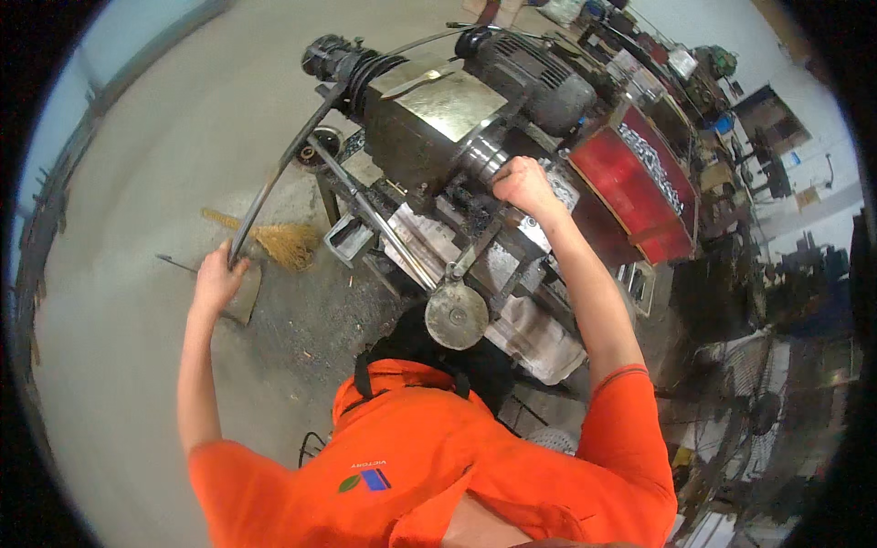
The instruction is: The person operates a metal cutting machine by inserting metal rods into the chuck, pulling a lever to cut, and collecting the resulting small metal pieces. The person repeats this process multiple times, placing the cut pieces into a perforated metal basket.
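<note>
My left hand (219, 277) is wrapped round the lower end of a long dark lever bar (290, 151), which curves up toward the rear end of a small lathe. Its headstock (416, 137) is a boxy, oily casting with a bright top plate. At its front sits a shiny round spindle nose (482, 155). My right hand (528, 185) is closed right beside this spindle, fingers curled downward; whatever they pinch is hidden beneath them. Nearer to me, a metal rod (375, 216) slants down to a round metal disc (457, 315).
A flat open-end wrench (416, 84) lies on the headstock, beside an electric motor (539, 78). At right, a red bin (630, 196) holds many small metal parts (653, 164). A straw broom (285, 244) and a dustpan (243, 297) are on the floor at left. Rags (534, 338) hang near my legs.
</note>
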Tool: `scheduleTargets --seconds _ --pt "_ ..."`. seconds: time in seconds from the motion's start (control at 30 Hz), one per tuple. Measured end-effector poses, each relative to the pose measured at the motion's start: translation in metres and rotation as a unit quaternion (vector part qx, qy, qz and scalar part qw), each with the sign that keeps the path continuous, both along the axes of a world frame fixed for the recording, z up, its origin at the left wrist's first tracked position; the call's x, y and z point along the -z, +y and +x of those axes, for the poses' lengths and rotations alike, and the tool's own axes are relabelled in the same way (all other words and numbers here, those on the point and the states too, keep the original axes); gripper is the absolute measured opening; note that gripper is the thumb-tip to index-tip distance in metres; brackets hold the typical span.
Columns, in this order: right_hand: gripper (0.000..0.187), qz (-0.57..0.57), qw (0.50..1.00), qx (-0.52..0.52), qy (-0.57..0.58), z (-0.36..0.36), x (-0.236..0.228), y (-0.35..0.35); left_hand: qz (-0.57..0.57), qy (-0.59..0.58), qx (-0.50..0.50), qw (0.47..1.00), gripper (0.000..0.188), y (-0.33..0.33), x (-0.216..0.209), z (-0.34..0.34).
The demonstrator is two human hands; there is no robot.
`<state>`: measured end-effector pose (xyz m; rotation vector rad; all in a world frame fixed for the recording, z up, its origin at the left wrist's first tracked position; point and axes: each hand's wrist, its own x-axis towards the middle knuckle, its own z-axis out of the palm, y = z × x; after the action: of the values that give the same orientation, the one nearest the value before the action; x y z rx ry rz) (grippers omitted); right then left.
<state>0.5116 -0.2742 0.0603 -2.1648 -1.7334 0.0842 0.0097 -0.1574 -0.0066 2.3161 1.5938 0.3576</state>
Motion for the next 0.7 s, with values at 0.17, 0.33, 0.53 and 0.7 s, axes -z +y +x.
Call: scheduleTargets --seconds 0.17,0.33,0.53,0.7 --pt "0.017 -0.013 1.000 -0.012 0.017 -0.001 -0.005 -0.003 0.064 0.175 0.005 0.982 0.027 0.031 0.010 -0.009" --pt "0.019 -0.038 0.999 0.022 0.029 -0.010 -0.016 -0.001 0.245 0.263 0.057 0.931 0.004 0.158 0.016 -0.073" --pt "0.020 0.021 0.999 0.001 -0.039 -0.006 -0.007 -0.011 0.169 0.318 0.026 0.933 0.017 0.191 0.015 -0.068" --pt "0.033 0.169 0.981 -0.049 -0.079 -0.014 -0.016 -0.076 0.356 -0.131 0.069 0.923 0.028 0.144 0.012 0.031"
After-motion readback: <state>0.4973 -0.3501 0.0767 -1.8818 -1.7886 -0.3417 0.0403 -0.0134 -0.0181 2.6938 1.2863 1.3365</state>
